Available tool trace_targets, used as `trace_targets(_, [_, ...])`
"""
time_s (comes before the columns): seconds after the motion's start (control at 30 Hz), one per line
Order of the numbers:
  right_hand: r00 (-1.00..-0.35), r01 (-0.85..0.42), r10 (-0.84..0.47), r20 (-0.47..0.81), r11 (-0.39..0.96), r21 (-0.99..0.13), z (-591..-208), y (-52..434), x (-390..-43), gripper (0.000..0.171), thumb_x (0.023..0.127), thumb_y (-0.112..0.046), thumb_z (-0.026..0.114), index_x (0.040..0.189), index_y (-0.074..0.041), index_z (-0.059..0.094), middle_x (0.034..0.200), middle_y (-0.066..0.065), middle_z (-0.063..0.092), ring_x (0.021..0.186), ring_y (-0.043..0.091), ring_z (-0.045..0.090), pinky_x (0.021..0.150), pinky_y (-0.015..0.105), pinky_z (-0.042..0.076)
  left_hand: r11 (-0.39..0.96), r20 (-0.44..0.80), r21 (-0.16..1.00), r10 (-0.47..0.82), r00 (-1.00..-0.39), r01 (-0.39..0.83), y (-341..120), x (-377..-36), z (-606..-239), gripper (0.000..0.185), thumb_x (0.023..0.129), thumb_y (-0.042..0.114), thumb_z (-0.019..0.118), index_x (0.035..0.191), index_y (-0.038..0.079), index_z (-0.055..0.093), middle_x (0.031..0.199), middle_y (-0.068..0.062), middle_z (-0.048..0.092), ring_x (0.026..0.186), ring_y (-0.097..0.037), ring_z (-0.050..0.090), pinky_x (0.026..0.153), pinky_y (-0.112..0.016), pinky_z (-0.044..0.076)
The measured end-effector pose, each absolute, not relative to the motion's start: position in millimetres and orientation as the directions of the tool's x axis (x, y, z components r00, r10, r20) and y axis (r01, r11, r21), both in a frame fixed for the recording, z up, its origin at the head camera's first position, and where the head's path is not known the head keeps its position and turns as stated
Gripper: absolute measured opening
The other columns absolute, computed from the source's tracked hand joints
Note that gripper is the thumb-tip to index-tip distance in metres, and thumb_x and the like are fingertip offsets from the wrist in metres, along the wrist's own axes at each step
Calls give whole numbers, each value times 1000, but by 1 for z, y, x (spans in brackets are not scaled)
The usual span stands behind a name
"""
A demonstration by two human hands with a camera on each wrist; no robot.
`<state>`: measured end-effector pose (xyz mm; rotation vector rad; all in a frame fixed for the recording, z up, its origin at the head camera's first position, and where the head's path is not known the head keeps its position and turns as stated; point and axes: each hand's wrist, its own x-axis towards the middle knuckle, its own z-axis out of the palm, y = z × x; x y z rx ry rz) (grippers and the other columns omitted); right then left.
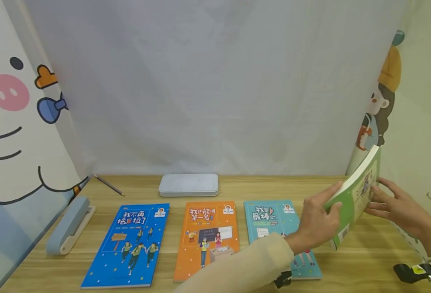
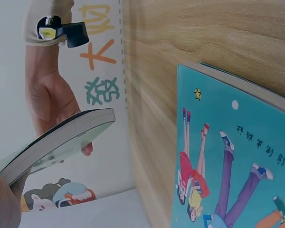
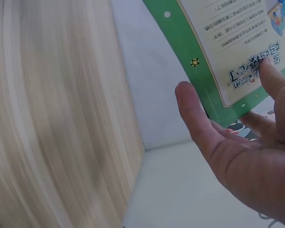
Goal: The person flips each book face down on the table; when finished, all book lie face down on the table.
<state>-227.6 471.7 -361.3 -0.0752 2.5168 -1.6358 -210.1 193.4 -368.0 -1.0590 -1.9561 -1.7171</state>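
Wooden desk point(image 1: 366, 260) has bare room at its right end, where your left hand point(image 1: 316, 224) grips the tilted green book point(image 1: 356, 195). Your right hand point(image 1: 395, 205) lies flat against its cover. Beside it lies the teal book point(image 1: 270, 217) reading "我是最棒的".

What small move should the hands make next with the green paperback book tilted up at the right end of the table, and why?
Probably lower the green paperback book flat onto the bare wooden table right of the teal book. The left hand grips its near edge and the right hand steadies its cover with straight fingers. The blue book, orange book and teal one already lie in a row.
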Motion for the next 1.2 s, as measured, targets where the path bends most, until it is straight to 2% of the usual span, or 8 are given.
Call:
trace_targets(0.33, [-991,68,-91,-102,319,-945,-364,466,-229,77,109,-32,35,156,-5,-20,104,-9,59,90,5,71,79,29,61,-49,602,782,317,-733,622,194,-209,-369,52,96,-4,54,146,9,49,129,-16,66,87,-10,75,59,-6,51])
trace_targets(0.5, [-993,76,-51,-106,409,-909,-365,464,-229,78,108,-37,34,156,-4,-19,119,19,55,91,3,69,82,34,61,-50,563,815,309,-766,578,195,-210,-368,52,95,-4,55,145,10,51,126,-16,68,82,-9,75,54,-7,51])
trace_targets(0.6, [-993,85,-33,-109,425,-901,-366,463,-228,79,108,-40,33,156,-4,-19,130,44,41,91,1,67,84,36,61,-44,530,839,301,-793,543,195,-211,-367,52,94,-4,57,143,11,53,122,-15,70,79,-9,75,51,-9,51])
trace_targets(0.7, [-994,84,-27,-106,423,-902,-369,464,-227,80,108,-41,33,156,-4,-19,139,53,24,90,-1,65,84,37,61,-40,492,863,298,-818,504,195,-211,-365,52,93,-3,59,142,14,56,121,-12,71,79,-6,74,51,-9,51])
trace_targets(0.83, [-995,90,-1,-100,431,-898,-369,465,-226,80,107,-40,36,157,-5,-16,132,46,36,89,-1,65,82,36,61,-41,452,886,305,-839,462,193,-212,-364,54,92,-2,60,142,19,56,119,-9,73,73,-1,71,49,-11,52])
trace_targets(0.9, [-995,93,15,-96,441,-893,-368,466,-225,81,107,-40,38,158,-5,-15,123,31,50,89,-1,65,81,35,62,-32,457,881,322,-829,473,192,-214,-364,55,93,-3,59,143,20,55,122,-8,72,60,3,65,44,-11,48])
trace_targets(1.07, [-994,110,34,-106,452,-885,-367,468,-222,84,106,-38,43,156,-2,-15,103,-7,58,87,-3,64,81,35,62,22,528,820,355,-771,572,191,-216,-365,55,92,-7,57,142,14,56,130,-8,67,62,7,56,49,-5,46])
trace_targets(1.2, [-994,109,40,-102,468,-877,-365,473,-221,85,107,-36,43,155,0,-16,107,-3,59,86,-4,62,81,36,62,61,541,798,368,-757,600,192,-217,-365,57,90,-8,59,142,15,56,136,-5,64,78,8,56,56,-4,48])
